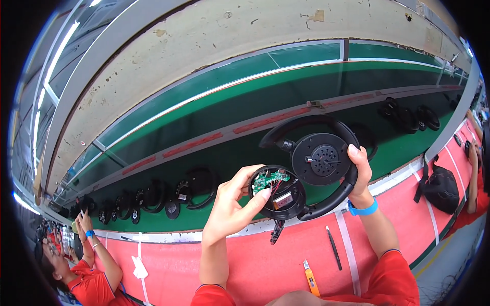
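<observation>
Fingers of the left hand (236,205) clamp a round black case (296,208) with a green circuit board (263,181) inside; the right hand's (361,168) fingers clamp a black steering wheel (321,159) beside it. Nearer the body, a yellow knife (312,280) lies on the pink table (291,250).

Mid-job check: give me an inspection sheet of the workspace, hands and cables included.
Surface: red mat with white strips; green surface beyond.
Parts: black wheel; open housing showing green board.
Clutter: orange cutter, black pen-like tool and white scrap on the mat.
Hands: left hand holds the housing; right hand grips the wheel.
Cables: thin wires inside the housing.
Surroundings: more black parts on the green surface; co-worker at left; black bag at right.
</observation>
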Demonstrator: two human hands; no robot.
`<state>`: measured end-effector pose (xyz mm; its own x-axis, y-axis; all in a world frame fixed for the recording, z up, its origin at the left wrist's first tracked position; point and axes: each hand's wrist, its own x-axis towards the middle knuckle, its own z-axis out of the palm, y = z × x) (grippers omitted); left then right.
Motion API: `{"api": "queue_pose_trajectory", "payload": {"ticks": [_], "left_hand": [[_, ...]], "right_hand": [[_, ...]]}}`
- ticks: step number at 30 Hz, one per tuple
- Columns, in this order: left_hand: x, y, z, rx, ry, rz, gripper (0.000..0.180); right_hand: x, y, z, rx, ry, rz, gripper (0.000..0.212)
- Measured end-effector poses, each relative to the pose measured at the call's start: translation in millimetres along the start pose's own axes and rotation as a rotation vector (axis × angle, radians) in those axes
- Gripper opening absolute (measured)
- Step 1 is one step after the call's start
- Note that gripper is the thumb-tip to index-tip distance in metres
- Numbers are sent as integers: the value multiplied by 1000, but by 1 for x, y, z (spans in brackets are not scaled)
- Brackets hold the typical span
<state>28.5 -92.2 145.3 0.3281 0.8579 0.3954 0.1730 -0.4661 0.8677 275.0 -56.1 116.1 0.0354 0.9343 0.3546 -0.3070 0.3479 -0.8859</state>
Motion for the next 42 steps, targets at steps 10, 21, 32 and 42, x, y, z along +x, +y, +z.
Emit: {"api": "queue_pose_trajectory", "payload": {"ticks": [10, 21, 32, 42], "left_hand": [[-1, 6, 1, -48, -12, -46, 38], [0, 7, -5, -139, -43, -39, 36], [8, -27, -7, -149, -146, -533, 29], [2, -65, -21, -397, -712, -348, 19]], "right_hand": [[-1, 0, -1, 74, 14, 1, 43], [1, -2, -4, 216, -60, -9, 40], [-1, -5, -6, 366, -93, -18, 40], [0, -10, 8, 194, 81, -81, 34]]}}
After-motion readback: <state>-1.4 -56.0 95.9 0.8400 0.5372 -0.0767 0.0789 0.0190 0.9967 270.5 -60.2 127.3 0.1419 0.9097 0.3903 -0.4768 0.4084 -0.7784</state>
